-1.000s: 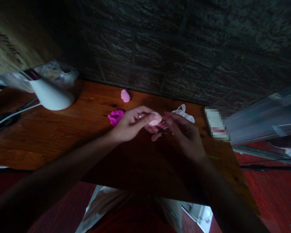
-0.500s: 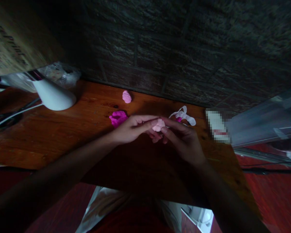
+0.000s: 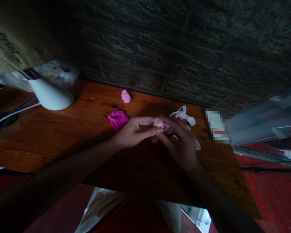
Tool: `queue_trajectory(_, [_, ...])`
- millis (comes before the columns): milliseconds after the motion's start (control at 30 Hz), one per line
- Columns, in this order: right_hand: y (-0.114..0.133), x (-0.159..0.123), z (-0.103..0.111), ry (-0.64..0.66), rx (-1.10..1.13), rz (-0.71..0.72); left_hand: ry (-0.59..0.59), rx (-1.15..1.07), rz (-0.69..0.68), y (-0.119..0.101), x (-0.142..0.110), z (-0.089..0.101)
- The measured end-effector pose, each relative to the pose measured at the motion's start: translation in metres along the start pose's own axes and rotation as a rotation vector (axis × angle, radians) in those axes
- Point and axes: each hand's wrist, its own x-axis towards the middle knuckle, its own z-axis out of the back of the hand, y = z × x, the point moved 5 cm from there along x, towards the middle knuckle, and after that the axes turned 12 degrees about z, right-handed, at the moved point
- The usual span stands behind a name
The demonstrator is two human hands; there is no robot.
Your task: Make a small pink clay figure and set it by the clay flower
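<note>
A small, pale pink lump of soft, clay-like material (image 3: 158, 122) is pinched between the thumb and fingers of my left hand (image 3: 133, 132). My right hand (image 3: 183, 144) closes in from the other side, its thumb and fingertips pressed against the lump. Some of the fingers beneath are hidden. Just behind my left hand lies a crumpled magenta piece (image 3: 118, 119) with ragged edges. Farther back, near the wall, rests a second pink lump (image 3: 125, 96). Thin whitish strips (image 3: 188, 119) lie beyond my right hand, with a bit of magenta among them.
A white cone-shaped object (image 3: 52, 95) with a cable stands at the left of the wooden table (image 3: 70, 136). Behind it are crumpled clear plastic (image 3: 60, 72) and a printed cardboard box (image 3: 12, 38). A blurred-out pale object (image 3: 217, 126) lies right, below a dark brick wall (image 3: 145, 48).
Both hands stay around the pale pink lump. My right hand has come in from slightly apart to press on it, and its fingers have shifted. The pieces on the table stay put.
</note>
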Motion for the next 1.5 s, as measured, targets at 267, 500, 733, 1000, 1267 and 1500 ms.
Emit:
queue_trajectory(267, [0.001, 0.001, 0.000, 0.075, 0.003, -0.010, -0.020, 0.094, -0.005, 0.001, -0.003, 0.001])
queue_trajectory(500, [0.002, 0.001, 0.000, 0.018, -0.013, 0.033, 0.010, 0.042, -0.006, 0.008, 0.001, 0.000])
queue_trajectory(733, [0.004, 0.000, 0.000, 0.064, -0.028, 0.017, -0.003, 0.049, -0.019, 0.007, 0.002, 0.003])
queue_trajectory(1000, [0.002, 0.000, 0.001, 0.089, -0.076, 0.103, 0.019, -0.027, 0.017, 0.012, 0.004, -0.007])
queue_trajectory(1267, [0.009, 0.000, -0.004, 0.103, -0.109, 0.112, -0.065, 0.231, -0.070, 0.012, -0.003, -0.005])
queue_trajectory(1500, [0.009, 0.000, -0.003, 0.101, -0.126, 0.137, 0.008, 0.230, -0.089, 0.007, -0.002, -0.003])
